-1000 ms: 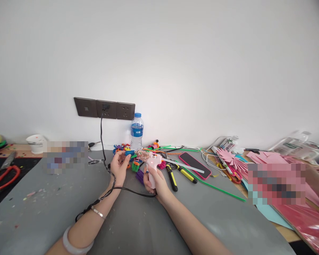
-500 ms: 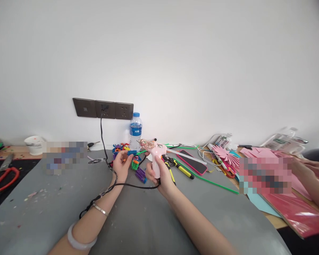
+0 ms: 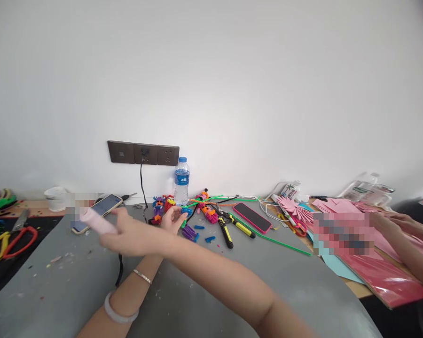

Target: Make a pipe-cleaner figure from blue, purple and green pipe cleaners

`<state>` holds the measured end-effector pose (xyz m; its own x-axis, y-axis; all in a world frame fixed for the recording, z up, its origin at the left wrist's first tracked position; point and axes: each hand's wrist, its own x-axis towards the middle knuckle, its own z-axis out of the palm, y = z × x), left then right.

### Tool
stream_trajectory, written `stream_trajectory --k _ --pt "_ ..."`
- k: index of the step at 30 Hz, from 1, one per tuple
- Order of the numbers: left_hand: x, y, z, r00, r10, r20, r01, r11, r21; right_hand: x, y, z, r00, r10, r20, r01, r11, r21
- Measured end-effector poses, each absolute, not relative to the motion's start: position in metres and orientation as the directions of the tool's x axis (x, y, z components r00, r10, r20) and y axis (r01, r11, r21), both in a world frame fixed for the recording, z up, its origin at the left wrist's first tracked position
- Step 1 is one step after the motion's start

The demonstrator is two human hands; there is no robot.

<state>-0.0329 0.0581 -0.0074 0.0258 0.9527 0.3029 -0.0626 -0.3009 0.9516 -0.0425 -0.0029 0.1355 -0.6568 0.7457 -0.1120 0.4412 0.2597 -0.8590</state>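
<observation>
while hands work, specks litter grey mat below white wall

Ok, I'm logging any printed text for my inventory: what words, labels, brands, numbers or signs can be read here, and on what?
"冰露": white characters on the blue label of the clear plastic bottle with a blue cap; small, but seemingly legible.
White packet with a palm-tree picture: lettering too small to read.
Clear plastic package with a green label: too blurred to read.
Pale-edged phone with a lit screen: too small to read.
</observation>
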Motion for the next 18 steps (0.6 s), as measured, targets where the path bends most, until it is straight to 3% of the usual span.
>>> stream_trajectory --k 2,4,9,13,18 --pt "-0.035 0.055 -0.005 0.055 0.955 0.291 -0.072 -0.287 0.955 -0.069 -0.008 0.123 -0.634 0.769 -0.078 0.604 0.43 -0.671" --pt "-0.036 0.052 -0.003 0.062 0.957 0.285 -0.077 -0.28 0.957 -0.091 -0.013 0.109 -0.636 0.764 -0.109 0.663 0.468 -0.584" --pt "-0.035 0.051 -0.001 0.066 0.96 0.271 -0.09 -0.265 0.96 -0.118 -0.015 0.073 -0.555 0.825 -0.104 0.74 0.432 -0.516" --pt "-0.035 0.051 -0.002 0.067 0.96 0.272 -0.091 -0.266 0.96 -0.109 -0.017 0.06 -0.612 0.777 -0.146 0.727 0.481 -0.489" --pt "-0.035 0.054 -0.004 0.031 0.953 0.303 -0.084 -0.299 0.95 -0.056 -0.03 0.074 -0.699 0.675 0.237 0.535 0.714 -0.451"
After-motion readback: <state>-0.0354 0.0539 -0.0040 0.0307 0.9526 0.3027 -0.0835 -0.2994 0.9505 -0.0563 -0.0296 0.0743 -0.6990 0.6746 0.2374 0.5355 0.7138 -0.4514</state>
